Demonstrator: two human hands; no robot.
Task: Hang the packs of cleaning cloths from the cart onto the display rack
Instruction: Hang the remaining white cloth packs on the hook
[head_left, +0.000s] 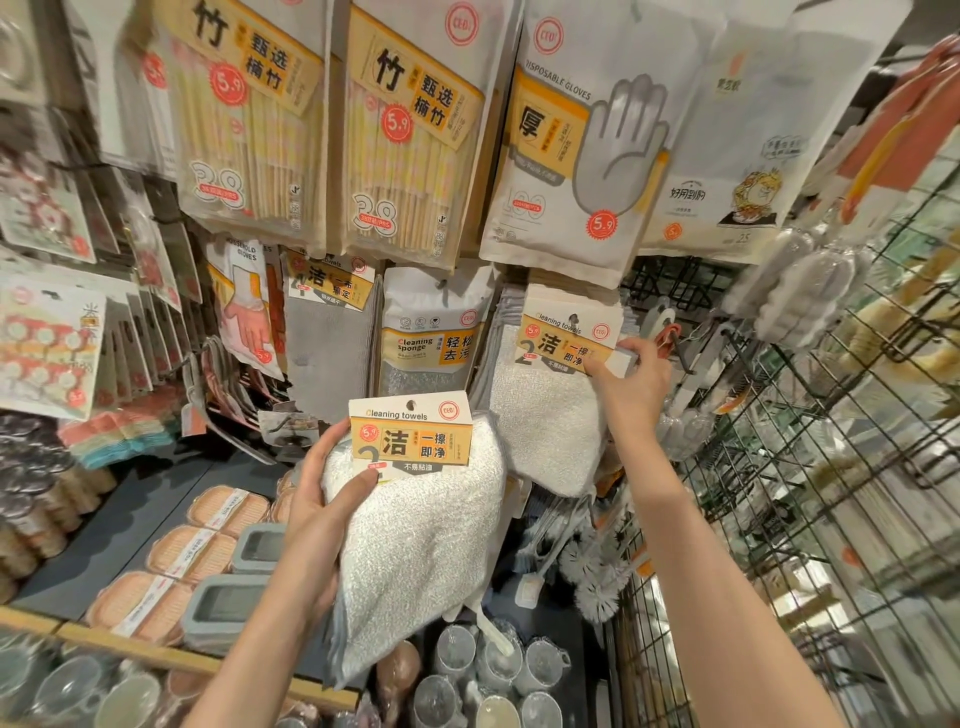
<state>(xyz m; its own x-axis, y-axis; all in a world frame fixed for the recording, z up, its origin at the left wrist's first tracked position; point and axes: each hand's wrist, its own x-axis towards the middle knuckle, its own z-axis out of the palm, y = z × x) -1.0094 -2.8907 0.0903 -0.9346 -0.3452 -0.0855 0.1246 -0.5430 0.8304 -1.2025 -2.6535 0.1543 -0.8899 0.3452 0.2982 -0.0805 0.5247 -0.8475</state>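
- Held pack of cleaning cloths (415, 519): soft, light, floppy terry under a stiff card header (410, 434); judged best gripped at the header, near its hang hole.
- Left hand (317, 514) is clamped on this pack's left edge, thumb across the front, holding it below the rack.
- Right hand (631, 382) pinches the header corner of the hanging pack (550, 410) up and to the right; its peg is probably hidden behind the card.
- Sponge pack (434, 332) hangs just left.
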